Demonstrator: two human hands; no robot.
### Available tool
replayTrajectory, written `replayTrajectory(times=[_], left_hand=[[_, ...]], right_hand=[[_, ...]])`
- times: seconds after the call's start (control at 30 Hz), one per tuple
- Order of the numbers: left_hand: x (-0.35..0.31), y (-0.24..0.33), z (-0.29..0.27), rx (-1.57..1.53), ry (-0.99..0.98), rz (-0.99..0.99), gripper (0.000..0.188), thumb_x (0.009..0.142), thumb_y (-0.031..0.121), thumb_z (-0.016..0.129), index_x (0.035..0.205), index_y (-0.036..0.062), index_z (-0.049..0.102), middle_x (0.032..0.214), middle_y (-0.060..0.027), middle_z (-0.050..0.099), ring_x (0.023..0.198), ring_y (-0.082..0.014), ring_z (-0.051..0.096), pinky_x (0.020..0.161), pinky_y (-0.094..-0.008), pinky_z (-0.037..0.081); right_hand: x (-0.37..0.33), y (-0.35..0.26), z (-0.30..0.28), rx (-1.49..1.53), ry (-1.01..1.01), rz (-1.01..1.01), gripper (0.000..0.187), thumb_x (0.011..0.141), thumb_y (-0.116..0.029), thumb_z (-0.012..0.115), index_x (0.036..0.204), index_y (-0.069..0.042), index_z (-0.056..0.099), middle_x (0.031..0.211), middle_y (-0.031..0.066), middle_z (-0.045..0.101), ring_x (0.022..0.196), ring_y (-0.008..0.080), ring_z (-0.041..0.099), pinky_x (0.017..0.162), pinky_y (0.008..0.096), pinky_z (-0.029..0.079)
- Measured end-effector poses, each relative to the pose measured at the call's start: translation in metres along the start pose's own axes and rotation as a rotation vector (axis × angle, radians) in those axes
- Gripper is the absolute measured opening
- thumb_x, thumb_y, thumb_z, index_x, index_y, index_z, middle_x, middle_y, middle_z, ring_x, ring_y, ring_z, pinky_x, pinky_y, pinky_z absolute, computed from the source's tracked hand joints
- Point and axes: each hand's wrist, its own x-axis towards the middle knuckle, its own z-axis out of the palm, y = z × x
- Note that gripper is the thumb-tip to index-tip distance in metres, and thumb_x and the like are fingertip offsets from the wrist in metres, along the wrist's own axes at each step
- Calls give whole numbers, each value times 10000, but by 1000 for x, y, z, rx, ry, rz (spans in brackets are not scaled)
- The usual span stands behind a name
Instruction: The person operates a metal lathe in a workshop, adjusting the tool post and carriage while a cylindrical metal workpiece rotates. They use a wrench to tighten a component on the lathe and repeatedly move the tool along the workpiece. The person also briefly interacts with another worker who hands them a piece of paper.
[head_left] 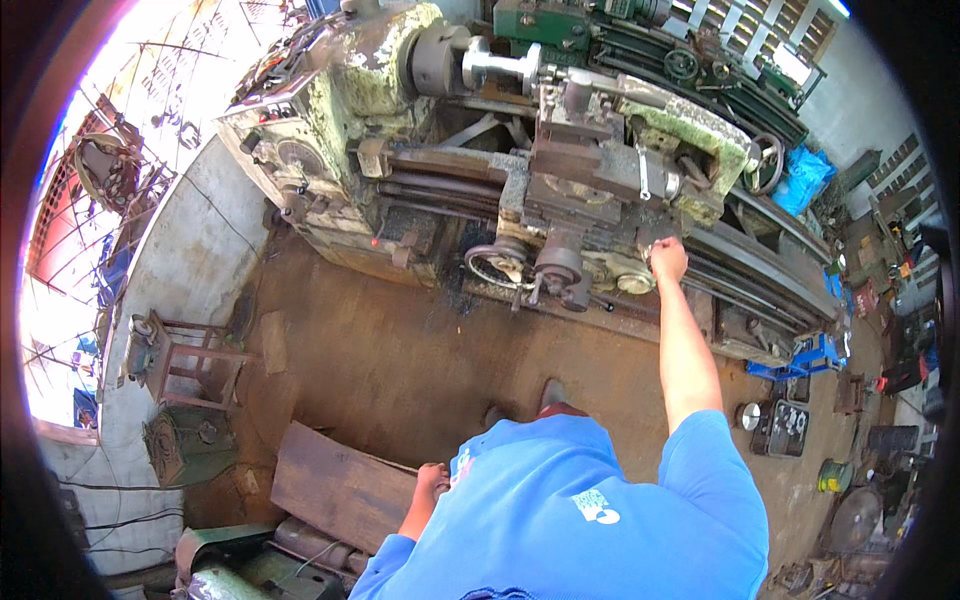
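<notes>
My right hand (pixel 668 260) reaches out to the right end of a worn metal lathe's carriage (pixel 570 190). Its fingers are closed there, and whatever they grip is hidden. Left of it are a spoked handwheel (pixel 498 266) and a dark cross-slide handle (pixel 560 275). A wrench (pixel 644 174) lies on the carriage above my hand. In the chuck (pixel 438 60) at the upper left sits a shiny metal workpiece (pixel 500 66). Down at my waist, beside a brown board (pixel 340 485), my left hand (pixel 432 480) is curled closed with nothing visible in it.
Behind the lathe stands a green machine (pixel 650 50). A blue plastic bag (pixel 803 180) is by the tailstock end. To the left is a small metal stool (pixel 195 360); at the right a black tray (pixel 782 428) holds parts near a yellow-green can (pixel 834 475).
</notes>
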Motion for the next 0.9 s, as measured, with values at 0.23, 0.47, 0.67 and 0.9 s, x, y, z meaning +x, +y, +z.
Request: replayTrajectory(times=[0.23, 0.47, 0.67, 0.9], left_hand=[[-2, 9, 10, 189, 39, 41, 111, 917, 93, 568, 907, -5, 620, 697, -61, 604, 479, -166, 529, 405, -330, 411], [11, 60, 23, 251, -21, 33, 210, 926, 145, 584, 1077, 1, 561, 741, -77, 610, 508, -171, 554, 406, -319, 396], [15, 103, 52, 360, -8, 63, 316, 928, 166, 605, 1199, 20, 535, 810, -70, 639, 565, -174, 596, 465, -303, 438], [16, 112, 88, 378, -34, 143, 304, 900, 163, 640, 1140, -14, 581, 816, -94, 654, 572, -171, 595, 518, -326, 485]], right_hand=[[-1, -29, -14, -279, -164, -8, 296, 908, -313, 548, 1016, -51, 633, 986, 204, 694, 963, 407, 653, 823, 509, 505], [-14, -50, -20, -269, -85, 108, 290, 947, -281, 492, 1063, -40, 605, 1038, 229, 680, 1008, 412, 642, 841, 517, 499], [-9, -52, -22, -300, -147, 99, 279, 948, -260, 472, 1070, -48, 606, 1056, 231, 675, 1022, 413, 637, 843, 515, 499], [-9, -51, -20, -295, -142, 86, 274, 943, -258, 479, 1053, -48, 614, 1051, 236, 675, 1022, 421, 633, 850, 513, 502]])
